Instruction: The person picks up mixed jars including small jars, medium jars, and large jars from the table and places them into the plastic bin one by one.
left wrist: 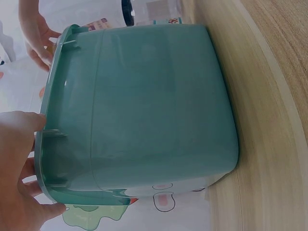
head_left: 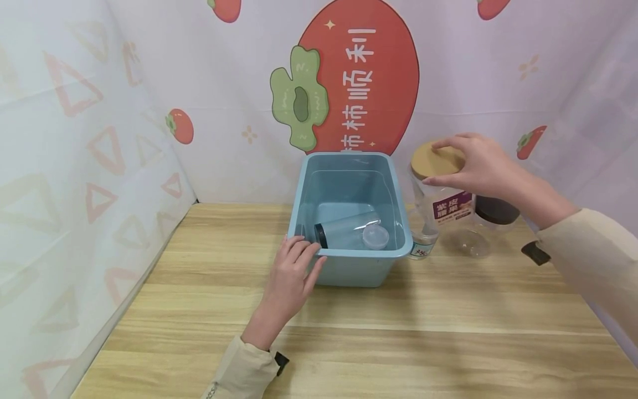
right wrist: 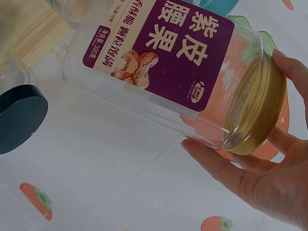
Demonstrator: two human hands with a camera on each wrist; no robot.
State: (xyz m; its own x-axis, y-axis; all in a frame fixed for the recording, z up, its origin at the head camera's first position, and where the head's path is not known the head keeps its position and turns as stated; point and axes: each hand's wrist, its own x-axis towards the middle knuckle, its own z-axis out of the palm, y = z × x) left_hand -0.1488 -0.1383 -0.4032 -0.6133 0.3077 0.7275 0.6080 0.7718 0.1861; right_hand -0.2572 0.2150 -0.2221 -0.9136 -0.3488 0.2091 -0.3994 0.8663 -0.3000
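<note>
My right hand (head_left: 480,163) grips a large clear plastic jar (right wrist: 168,103) by its gold lid (head_left: 432,159), thumb and fingers spread round it. The jar has a purple label (right wrist: 166,53) with a picture of nuts, and it is held to the right of a blue plastic bin (head_left: 354,271). My left hand (head_left: 291,271) holds the bin's near rim at the left corner, fingers hooked over the edge. Inside the bin lie a clear cylindrical jar (head_left: 346,230) with a black lid and a small round translucent container (head_left: 375,237).
Right of the bin, a small labelled clear jar (head_left: 422,247) stands on the wooden table (head_left: 349,343). Beside it are a clear rounded container (head_left: 472,244) and a jar with a black lid (head_left: 497,209). A patterned cloth (head_left: 239,72) hangs behind.
</note>
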